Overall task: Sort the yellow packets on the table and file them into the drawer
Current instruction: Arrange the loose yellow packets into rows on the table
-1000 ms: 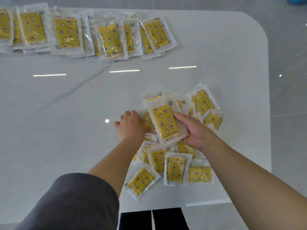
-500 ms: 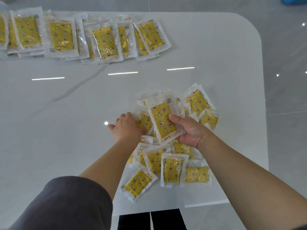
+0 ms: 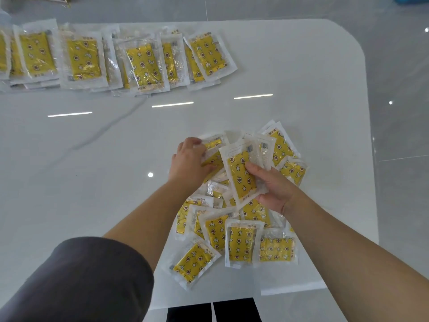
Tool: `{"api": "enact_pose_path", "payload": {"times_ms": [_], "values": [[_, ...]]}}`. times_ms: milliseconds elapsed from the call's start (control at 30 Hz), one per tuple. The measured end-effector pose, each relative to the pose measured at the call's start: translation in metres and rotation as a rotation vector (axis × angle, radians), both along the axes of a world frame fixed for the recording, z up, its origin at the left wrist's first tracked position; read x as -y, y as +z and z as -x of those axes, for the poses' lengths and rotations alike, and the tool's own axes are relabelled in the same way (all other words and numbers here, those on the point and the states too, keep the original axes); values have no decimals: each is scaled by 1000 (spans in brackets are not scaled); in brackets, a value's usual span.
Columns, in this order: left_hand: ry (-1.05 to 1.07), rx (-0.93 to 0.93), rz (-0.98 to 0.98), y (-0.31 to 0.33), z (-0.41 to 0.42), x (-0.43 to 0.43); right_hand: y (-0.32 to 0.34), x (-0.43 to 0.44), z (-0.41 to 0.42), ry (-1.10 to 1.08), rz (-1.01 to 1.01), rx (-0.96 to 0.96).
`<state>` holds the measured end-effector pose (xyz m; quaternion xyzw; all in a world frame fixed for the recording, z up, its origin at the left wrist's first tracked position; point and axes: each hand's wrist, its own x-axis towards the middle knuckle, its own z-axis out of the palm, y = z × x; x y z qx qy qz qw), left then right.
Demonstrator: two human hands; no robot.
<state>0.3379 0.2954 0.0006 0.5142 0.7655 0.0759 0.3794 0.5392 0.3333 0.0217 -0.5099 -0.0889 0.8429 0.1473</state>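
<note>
While the right hand (image 3: 272,188) grips a small stack of packets (image 3: 241,175) just above the loose pile (image 3: 234,238), fingers curled round its edge, the left hand (image 3: 189,162) pinches a single packet (image 3: 212,156) at the pile's far left side. The pile lies on the white table (image 3: 313,94) near its front edge. An overlapping row of packets (image 3: 144,63) lies along the far edge, well apart.

White glossy desk (image 3: 301,77), rounded far-right corner, faint grey vein (image 3: 111,126) across left half. Three bright light strips (image 3: 253,96) mirrored on top. Grey polished tile floor (image 3: 399,205) right and far, pale seam (image 3: 404,158), small light spots. Blue object (image 3: 415,0) far right, cropped.
</note>
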Motion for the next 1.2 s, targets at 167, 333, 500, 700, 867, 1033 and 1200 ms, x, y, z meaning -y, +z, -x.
{"api": "enact_pose_path", "payload": {"times_ms": [167,333,500,700,867,1033,1200], "values": [[-173,-168,-12,-5,-6,-16,-2,-1,-2,-31,11,56],[-160,-147,-27,-7,-5,-17,-1,-2,1,-22,15,73],[-239,-193,-51,-5,-4,-19,-1,-6,1,-2,27,114],[-303,-255,-23,-4,-3,-23,-4,-9,-4,-50,52,186],[-165,-87,112,6,9,-25,-4,-12,-6,-21,21,201],[75,159,130,33,37,-22,4,-13,1,109,21,249],[104,363,144,52,74,-29,22,-29,24,267,-107,263]]}}
